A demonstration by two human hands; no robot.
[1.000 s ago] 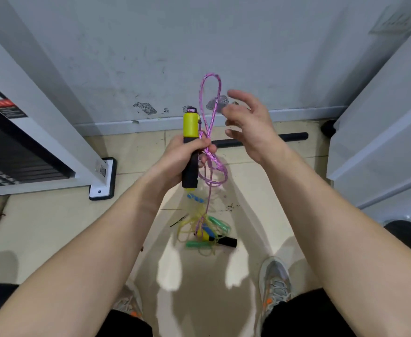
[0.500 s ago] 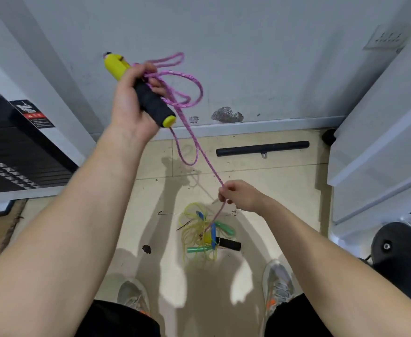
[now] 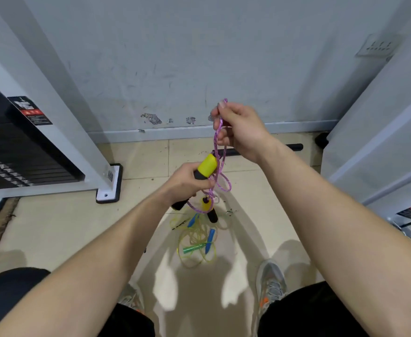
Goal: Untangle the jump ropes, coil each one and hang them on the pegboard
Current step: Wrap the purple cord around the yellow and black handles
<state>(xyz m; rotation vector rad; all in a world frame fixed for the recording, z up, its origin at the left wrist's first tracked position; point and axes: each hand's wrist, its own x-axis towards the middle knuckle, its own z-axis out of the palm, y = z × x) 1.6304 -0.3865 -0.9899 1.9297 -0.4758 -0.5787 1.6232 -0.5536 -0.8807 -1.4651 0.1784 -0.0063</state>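
The left hand [image 3: 185, 182] curls its fingers [image 3: 204, 184] round a yellow-capped black foam handle [image 3: 206, 166]; the right hand [image 3: 242, 132] pinches the pink braided rope [image 3: 215, 139] just above. Thin yellow plastic ropes [image 3: 196, 242] lie tangled on the floor [image 3: 53, 227].

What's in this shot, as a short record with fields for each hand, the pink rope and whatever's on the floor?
left hand: grips the yellow-and-black handle
right hand: pinches the pink rope, higher than the left hand
pink rope: loose loops between both hands
second handle: hangs below left hand
floor: tangled yellow rope, blue handles, green handle
pegboard: not in view
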